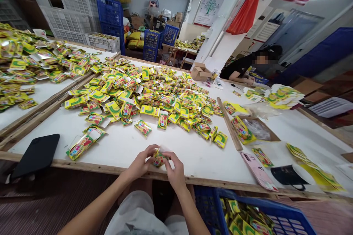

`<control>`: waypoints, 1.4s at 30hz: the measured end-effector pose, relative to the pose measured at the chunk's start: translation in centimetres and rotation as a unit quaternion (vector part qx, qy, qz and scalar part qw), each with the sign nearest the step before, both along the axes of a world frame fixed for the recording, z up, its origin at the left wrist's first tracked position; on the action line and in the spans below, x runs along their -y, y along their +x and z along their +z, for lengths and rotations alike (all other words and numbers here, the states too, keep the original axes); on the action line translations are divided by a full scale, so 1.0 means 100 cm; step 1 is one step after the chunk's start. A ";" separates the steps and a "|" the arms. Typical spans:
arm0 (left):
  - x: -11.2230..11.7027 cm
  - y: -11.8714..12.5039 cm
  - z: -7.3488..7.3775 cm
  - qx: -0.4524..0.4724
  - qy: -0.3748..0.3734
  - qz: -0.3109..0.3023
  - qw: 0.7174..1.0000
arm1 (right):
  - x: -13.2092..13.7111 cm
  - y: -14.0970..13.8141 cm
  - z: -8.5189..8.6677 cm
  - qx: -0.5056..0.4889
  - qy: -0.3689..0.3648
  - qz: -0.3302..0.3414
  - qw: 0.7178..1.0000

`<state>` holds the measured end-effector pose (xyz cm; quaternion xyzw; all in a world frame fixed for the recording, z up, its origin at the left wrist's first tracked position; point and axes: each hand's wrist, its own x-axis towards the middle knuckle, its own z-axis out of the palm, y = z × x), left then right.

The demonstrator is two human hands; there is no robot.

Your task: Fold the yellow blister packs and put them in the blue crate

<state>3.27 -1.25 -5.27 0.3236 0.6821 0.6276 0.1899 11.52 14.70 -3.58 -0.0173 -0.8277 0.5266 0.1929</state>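
Both my hands meet at the near edge of the white table (176,150), holding one small yellow-green packet (158,159) between them. My left hand (142,163) pinches its left side, and my right hand (175,169) grips its right side with fingers curled. A big heap of the same packets (154,95) covers the middle of the table beyond my hands. Loose packets (82,143) lie to the left of my hands.
A black phone (37,154) lies at the near left edge. A pink phone (257,170) and a cardboard box (257,128) sit to the right. A blue crate (261,216) with packets stands below the table at right. Another person (248,68) sits at the far right.
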 end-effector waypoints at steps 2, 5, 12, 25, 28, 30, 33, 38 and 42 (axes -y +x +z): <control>0.006 0.007 -0.006 -0.057 0.002 0.039 0.998 | 0.005 0.009 0.007 -0.037 0.035 0.016 0.999; 0.011 0.015 -0.011 -0.127 0.028 0.067 0.989 | 0.011 0.019 0.010 -0.088 0.048 0.009 0.995; 0.011 0.019 -0.005 -0.151 0.032 0.043 0.987 | 0.008 0.020 0.005 -0.085 0.043 -0.010 0.995; -0.018 -0.013 0.000 0.046 0.041 0.074 0.995 | -0.003 -0.040 -0.024 0.031 -0.132 -0.049 0.990; -0.014 -0.015 0.004 0.018 -0.002 0.076 0.997 | -0.004 -0.036 -0.023 0.056 -0.128 -0.010 0.990; -0.013 -0.016 0.008 -0.001 -0.025 0.090 0.996 | -0.003 -0.034 -0.019 0.059 -0.119 -0.001 0.991; -0.015 -0.016 0.012 -0.008 -0.037 0.117 0.992 | 0.000 -0.033 -0.012 0.057 -0.097 -0.018 0.993; -0.021 -0.019 0.007 0.022 -0.045 0.162 0.985 | 0.001 -0.043 -0.009 0.070 -0.095 -0.043 0.992; -0.026 -0.024 0.003 0.058 -0.032 0.173 0.983 | 0.000 -0.050 -0.012 0.083 -0.103 -0.043 0.990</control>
